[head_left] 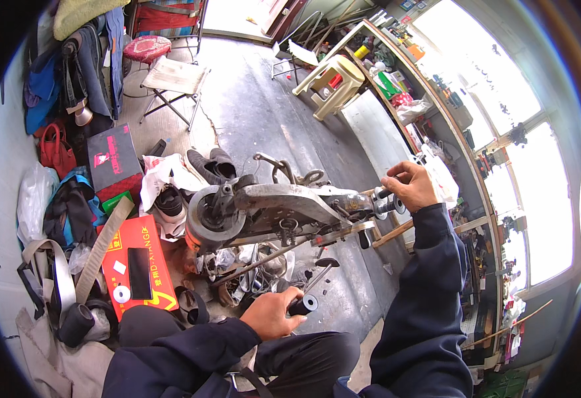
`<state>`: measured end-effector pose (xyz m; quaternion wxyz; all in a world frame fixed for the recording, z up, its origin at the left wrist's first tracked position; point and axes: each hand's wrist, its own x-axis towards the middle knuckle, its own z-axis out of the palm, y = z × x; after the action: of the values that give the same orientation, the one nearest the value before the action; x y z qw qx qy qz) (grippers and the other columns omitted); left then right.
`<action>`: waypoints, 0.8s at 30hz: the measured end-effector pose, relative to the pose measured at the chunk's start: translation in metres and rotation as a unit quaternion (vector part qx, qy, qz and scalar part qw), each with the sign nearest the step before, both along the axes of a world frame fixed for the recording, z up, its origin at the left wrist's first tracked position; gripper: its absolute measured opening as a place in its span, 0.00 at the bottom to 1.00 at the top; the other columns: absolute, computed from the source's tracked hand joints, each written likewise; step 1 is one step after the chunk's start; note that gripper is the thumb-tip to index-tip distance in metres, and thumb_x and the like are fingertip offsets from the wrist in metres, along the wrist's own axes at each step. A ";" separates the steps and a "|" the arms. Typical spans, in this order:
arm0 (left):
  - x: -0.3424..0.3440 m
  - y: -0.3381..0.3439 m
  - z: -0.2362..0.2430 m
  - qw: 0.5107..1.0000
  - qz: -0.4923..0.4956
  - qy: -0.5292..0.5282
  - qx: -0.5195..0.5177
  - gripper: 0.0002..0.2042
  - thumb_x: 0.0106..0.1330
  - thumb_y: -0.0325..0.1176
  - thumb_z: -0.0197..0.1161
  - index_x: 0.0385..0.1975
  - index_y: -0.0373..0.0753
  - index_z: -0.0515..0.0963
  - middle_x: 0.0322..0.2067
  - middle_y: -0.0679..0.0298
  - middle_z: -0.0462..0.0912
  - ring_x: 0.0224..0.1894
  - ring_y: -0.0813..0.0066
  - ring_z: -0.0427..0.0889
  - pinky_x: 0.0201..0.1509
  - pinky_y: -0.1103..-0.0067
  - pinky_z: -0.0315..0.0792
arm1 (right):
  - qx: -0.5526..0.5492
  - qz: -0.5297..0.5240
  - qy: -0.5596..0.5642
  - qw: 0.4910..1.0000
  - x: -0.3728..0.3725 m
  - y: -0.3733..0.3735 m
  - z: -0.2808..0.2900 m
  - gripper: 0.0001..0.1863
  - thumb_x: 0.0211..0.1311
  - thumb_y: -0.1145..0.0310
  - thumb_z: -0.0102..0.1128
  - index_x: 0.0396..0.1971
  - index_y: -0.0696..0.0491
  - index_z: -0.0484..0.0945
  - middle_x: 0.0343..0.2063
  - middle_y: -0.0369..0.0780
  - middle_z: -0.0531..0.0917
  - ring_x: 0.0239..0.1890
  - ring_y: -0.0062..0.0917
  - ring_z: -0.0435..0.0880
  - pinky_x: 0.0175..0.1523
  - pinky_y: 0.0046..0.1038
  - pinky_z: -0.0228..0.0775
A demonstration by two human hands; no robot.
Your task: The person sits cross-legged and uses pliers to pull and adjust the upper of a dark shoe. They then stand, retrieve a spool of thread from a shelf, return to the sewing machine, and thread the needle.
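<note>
The left hand (272, 314) held a black cylinder (304, 305) near the knee (323, 351); it looked light, firm, best gripped round its side. The right hand (412, 187) curled narrowly at the heavy-looking metal machine's (290, 198) end, its hold unclear.

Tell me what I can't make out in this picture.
In the head view:
Part of the dark cylinder: covered by the left hand.
Whether the right hand pinches any thread: too small to tell.
Doorway: cut off by the top edge, washed out by glare.
Contents of the white plastic bag: hidden by its folds.
</note>
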<state>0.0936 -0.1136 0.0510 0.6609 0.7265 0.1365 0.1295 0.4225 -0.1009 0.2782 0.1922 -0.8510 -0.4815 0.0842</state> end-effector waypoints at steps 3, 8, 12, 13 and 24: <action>0.000 -0.003 0.000 1.000 0.001 0.001 0.005 0.23 0.60 0.39 0.72 0.53 0.38 0.75 0.29 0.46 0.85 0.35 0.44 0.86 0.40 0.61 0.76 | 0.025 0.018 0.051 0.998 -0.004 -0.005 0.000 0.18 0.60 0.71 0.74 0.48 0.61 0.81 0.32 0.42 0.89 0.33 0.20 0.87 0.41 0.23 0.77; 0.003 -0.009 -0.003 1.000 -0.003 -0.003 0.013 0.24 0.60 0.40 0.72 0.53 0.38 0.75 0.29 0.46 0.85 0.35 0.44 0.86 0.40 0.61 0.76 | -0.015 0.056 0.065 0.996 0.003 -0.008 -0.002 0.19 0.61 0.73 0.72 0.52 0.58 0.81 0.37 0.38 0.84 0.35 0.19 0.83 0.40 0.23 0.78; 0.004 -0.013 -0.005 1.000 -0.009 0.003 0.024 0.24 0.60 0.40 0.72 0.53 0.38 0.75 0.28 0.46 0.84 0.34 0.43 0.85 0.40 0.60 0.76 | -0.018 0.011 0.044 0.999 0.006 -0.009 -0.008 0.19 0.63 0.72 0.66 0.53 0.58 0.80 0.38 0.40 0.84 0.34 0.20 0.84 0.34 0.23 0.76; 0.004 -0.013 -0.006 1.000 -0.014 0.011 0.020 0.24 0.60 0.40 0.72 0.53 0.38 0.75 0.28 0.46 0.84 0.34 0.43 0.85 0.39 0.60 0.76 | 0.000 -0.001 0.031 1.000 0.006 -0.009 -0.009 0.19 0.61 0.70 0.67 0.51 0.58 0.82 0.35 0.41 0.85 0.33 0.22 0.85 0.35 0.24 0.77; 0.004 -0.021 -0.009 0.999 -0.003 -0.011 0.052 0.24 0.60 0.38 0.73 0.53 0.33 0.76 0.26 0.47 0.82 0.28 0.51 0.84 0.35 0.66 0.74 | 0.061 -0.067 0.032 0.995 0.008 -0.007 -0.006 0.21 0.60 0.56 0.76 0.35 0.62 0.86 0.22 0.42 0.86 0.22 0.21 0.85 0.28 0.26 0.76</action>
<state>0.0976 -0.1344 0.0417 0.6242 0.7587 0.1206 0.1421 0.4304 -0.1081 0.2720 0.2646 -0.8648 -0.4211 0.0688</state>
